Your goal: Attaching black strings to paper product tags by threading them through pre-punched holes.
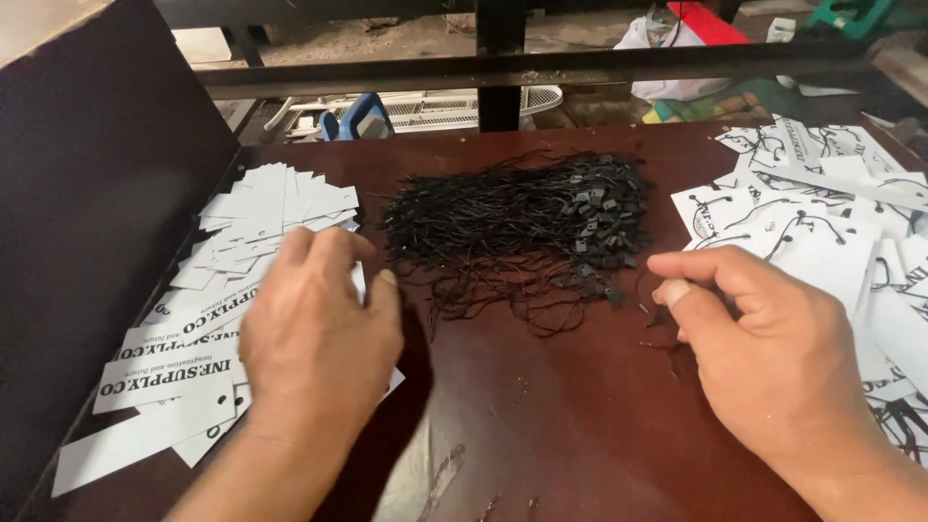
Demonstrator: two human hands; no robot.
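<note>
Nearest to us, our left hand (314,333) lay palm down, knuckles up, over the near end of the stack of white paper tags (208,319), fingers curled onto the cards; whether it pinched one or merely pressed on them we could not tell. Our right hand (764,353) rested opposite, wrist entering from the lower right corner, thumb and forefinger drawn together near the loose ends of the black strings; the pinch looked closed, though we could not tell whether a string sat in it.

Between our hands ran a bare strip of the dark red table (541,425), the widest open room for moving, reaching to the near edge.

Farther off, the bundle of black strings (517,232) lay in the middle of the table, just beyond both sets of fingertips. To its right spread the strung tags (822,222), piled out to the right edge. On the left a dark upright board (92,203) walled in the tag stack. At the far edge a black metal bar (522,68) crossed above the table.
</note>
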